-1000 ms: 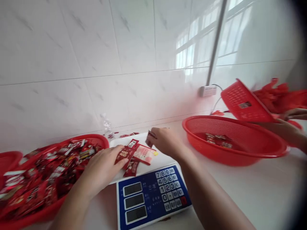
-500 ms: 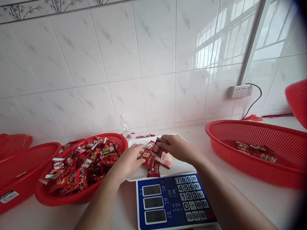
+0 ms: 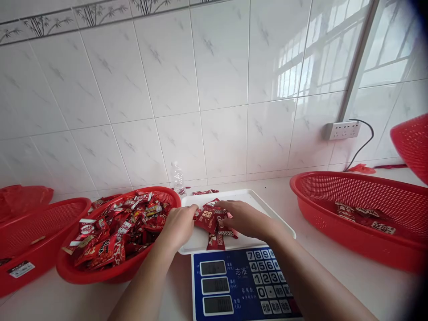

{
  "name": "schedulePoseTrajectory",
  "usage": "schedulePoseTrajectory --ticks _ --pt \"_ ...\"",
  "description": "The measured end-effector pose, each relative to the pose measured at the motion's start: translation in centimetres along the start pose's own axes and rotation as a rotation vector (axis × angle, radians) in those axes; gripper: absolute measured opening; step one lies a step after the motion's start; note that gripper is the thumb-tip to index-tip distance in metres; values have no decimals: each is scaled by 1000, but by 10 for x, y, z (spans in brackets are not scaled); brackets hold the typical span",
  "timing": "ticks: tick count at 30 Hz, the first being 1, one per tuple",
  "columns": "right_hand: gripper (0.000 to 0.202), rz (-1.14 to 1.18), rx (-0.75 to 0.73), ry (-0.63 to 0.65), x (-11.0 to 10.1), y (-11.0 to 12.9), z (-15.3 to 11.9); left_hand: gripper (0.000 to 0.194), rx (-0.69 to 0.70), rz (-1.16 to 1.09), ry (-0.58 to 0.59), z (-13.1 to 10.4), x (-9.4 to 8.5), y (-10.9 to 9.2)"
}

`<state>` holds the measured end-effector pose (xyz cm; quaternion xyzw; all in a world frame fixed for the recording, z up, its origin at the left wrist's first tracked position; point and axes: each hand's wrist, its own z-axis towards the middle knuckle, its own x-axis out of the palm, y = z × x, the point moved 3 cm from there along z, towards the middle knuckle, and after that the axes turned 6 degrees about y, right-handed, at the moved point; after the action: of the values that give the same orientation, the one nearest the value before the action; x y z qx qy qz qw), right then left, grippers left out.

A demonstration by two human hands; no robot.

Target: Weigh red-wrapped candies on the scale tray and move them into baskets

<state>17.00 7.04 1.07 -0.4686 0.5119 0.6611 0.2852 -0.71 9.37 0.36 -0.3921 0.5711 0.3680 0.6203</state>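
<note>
Small red snack packets point(image 3: 207, 219) lie in an overlapping bunch on the white tray point(image 3: 264, 213) of a blue weighing scale point(image 3: 238, 292). My left hand point(image 3: 180, 226) is closed on the left edge of the bunch, fingertips partly hidden from me. From the right, my right hand point(image 3: 245, 219) has its fingers curled round the other side of the same packets, thumb below and fingers above. One packet hangs down toward the tray's front edge. The scale's displays face me, though their digits are too faint to read.
On the left a red basket point(image 3: 72, 273) is heaped with red packets, beside another red basket point(image 3: 20, 236). A red basket point(image 3: 334, 243) on the right holds several packets. A clear plastic bottle point(image 3: 177, 178) and a wall socket point(image 3: 343, 130) are at the back.
My right hand has moved lower over the packets, and the dark red packet it held up is now down in the bunch. A pink packet is now mostly covered. The view has shifted slightly.
</note>
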Motion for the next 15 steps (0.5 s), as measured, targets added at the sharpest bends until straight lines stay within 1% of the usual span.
schedulePoseTrajectory --ticks 2,5,8,10,11,13,15 --pt "51 2 -13 4 0 0 1 46 19 -73 9 0 0 5" --pt "51 -2 -36 41 0 1 -1 52 124 -218 17 -6 -4 7" --pt "49 -10 -42 91 0 0 -4 46 260 -304 66 -12 -6 -4" --pt "47 -15 -32 96 0 0 -4 48 349 -330 116 -13 -4 -14" --pt "46 -15 -25 90 0 -1 -3 49 369 -339 124 -13 -3 -17" --pt "42 -6 -9 76 0 -3 -2 48 350 -354 109 -10 0 -18" --pt "37 8 10 59 0 -6 0 48 298 -363 92 -8 2 -14"
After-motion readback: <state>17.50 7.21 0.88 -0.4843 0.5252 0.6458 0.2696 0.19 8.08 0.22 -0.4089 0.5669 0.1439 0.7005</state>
